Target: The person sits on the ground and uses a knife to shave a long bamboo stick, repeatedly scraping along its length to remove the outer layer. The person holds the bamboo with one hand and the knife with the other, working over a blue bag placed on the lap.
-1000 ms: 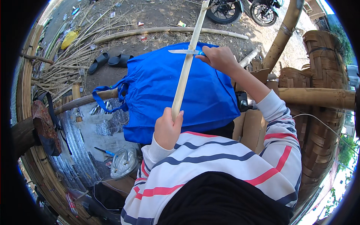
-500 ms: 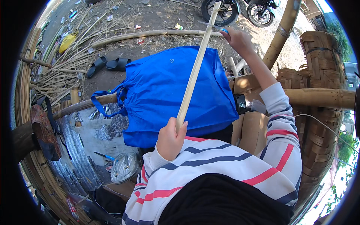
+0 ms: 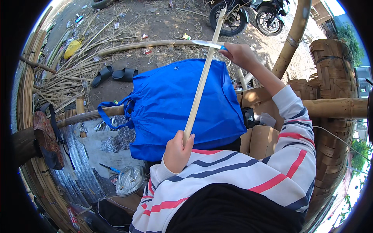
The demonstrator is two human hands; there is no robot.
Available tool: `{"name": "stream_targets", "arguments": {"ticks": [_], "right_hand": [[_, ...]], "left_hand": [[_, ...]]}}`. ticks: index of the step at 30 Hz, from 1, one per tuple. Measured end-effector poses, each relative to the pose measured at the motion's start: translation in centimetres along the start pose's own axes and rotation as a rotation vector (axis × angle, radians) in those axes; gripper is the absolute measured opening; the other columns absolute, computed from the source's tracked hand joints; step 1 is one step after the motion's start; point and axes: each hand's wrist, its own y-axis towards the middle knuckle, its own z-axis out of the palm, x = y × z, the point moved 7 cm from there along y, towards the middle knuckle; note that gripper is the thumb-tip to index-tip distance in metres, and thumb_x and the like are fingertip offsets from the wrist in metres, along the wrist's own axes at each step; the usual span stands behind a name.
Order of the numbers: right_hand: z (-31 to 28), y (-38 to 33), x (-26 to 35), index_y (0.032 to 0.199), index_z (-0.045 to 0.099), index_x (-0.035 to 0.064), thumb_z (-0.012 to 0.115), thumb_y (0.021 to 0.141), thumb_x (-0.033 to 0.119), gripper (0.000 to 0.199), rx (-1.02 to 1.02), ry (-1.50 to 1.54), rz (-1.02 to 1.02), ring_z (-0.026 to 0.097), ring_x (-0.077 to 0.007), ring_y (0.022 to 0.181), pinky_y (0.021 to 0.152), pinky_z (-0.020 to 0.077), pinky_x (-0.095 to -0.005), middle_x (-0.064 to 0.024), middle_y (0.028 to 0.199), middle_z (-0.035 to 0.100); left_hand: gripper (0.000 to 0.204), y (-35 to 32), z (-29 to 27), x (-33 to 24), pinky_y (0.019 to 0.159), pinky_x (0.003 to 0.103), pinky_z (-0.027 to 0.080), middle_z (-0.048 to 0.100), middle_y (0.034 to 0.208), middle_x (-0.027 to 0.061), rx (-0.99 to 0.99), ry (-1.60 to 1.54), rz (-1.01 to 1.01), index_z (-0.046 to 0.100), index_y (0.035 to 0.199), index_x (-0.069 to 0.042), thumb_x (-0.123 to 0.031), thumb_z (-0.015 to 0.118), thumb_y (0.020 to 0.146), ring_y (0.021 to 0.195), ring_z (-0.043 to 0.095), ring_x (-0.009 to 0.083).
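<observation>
My left hand [image 3: 178, 152] is closed round the near end of a long, pale bamboo strip [image 3: 201, 87], close to my body. The strip slants up and to the right, away from me, over a blue cloth bag [image 3: 171, 101] spread across my lap. Farther out, my right hand [image 3: 241, 56] grips the blue handle of a knife [image 3: 205, 44]. Its blade points left and lies across the strip's far part, touching it. Thin slivers seem to curl at the strip's far tip.
A second blue-handled knife [image 3: 110, 168] lies at the left by a clear plastic container [image 3: 130, 180]. Black slippers [image 3: 125, 74] and bamboo scraps [image 3: 66, 83] are on the ground. Motorcycle wheels [image 3: 228, 19] stand beyond. A bamboo post [image 3: 289, 44] and woven bamboo rolls [image 3: 335, 77] flank my right.
My right hand and the knife have come down the strip, nearer to me. The blade now shows more broadly. My left hand keeps its hold, and the whole view has shifted slightly.
</observation>
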Motion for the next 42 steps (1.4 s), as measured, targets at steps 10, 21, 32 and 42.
{"name": "stream_targets", "arguments": {"ticks": [10, 21, 32, 42], "right_hand": [[-0.2, -0.1, -1.8, 0.082, 0.052, 0.0079, 0.054, 0.094, 0.044, 0.038, -0.018, -0.074, -0.072, 0.060, -0.0349, 0.054, 0.050, 0.0472, -0.0446, -0.0114, 0.058, 0.057], [-2.7, 2.4, -6.0, 0.082, 0.052, 0.0085, 0.052, 0.094, 0.046, 0.039, -0.071, -0.329, -0.083, 0.062, -0.0288, 0.050, 0.043, 0.0477, -0.0399, -0.0086, 0.058, 0.060], [-4.8, 0.8, -12.8, 0.085, 0.051, 0.0086, 0.052, 0.094, 0.046, 0.038, -0.062, -0.363, 0.177, 0.061, -0.0349, 0.052, 0.046, 0.0463, -0.0464, -0.0135, 0.058, 0.060], [-1.7, 1.8, -5.1, 0.079, 0.049, 0.0078, 0.051, 0.094, 0.048, 0.043, -0.009, -0.427, -0.085, 0.062, -0.0277, 0.049, 0.044, 0.0474, -0.0378, -0.0079, 0.051, 0.055]], "left_hand": [[0.031, 0.2, -0.1, -0.2, 0.046, 0.039, 0.036, 0.047, 0.055, 0.0198, 0.030, -0.046, -0.014, 0.044, 0.076, 0.000, -0.020, 0.059, 0.094, 0.044, 0.047, 0.0298], [0.030, -0.4, 0.6, 0.2, 0.048, 0.038, 0.034, 0.044, 0.057, 0.0192, 0.123, -0.089, -0.016, 0.044, 0.077, 0.001, -0.020, 0.055, 0.096, 0.046, 0.040, 0.0261], [0.027, -0.7, 0.8, -0.5, 0.048, 0.038, 0.035, 0.045, 0.057, 0.0187, 0.136, -0.080, 0.013, 0.046, 0.078, 0.001, -0.017, 0.053, 0.096, 0.046, 0.041, 0.0267], [0.025, -0.1, 1.4, 0.0, 0.049, 0.040, 0.035, 0.046, 0.058, 0.0206, 0.145, -0.063, 0.032, 0.046, 0.079, 0.002, -0.016, 0.053, 0.096, 0.047, 0.042, 0.0328]]}}
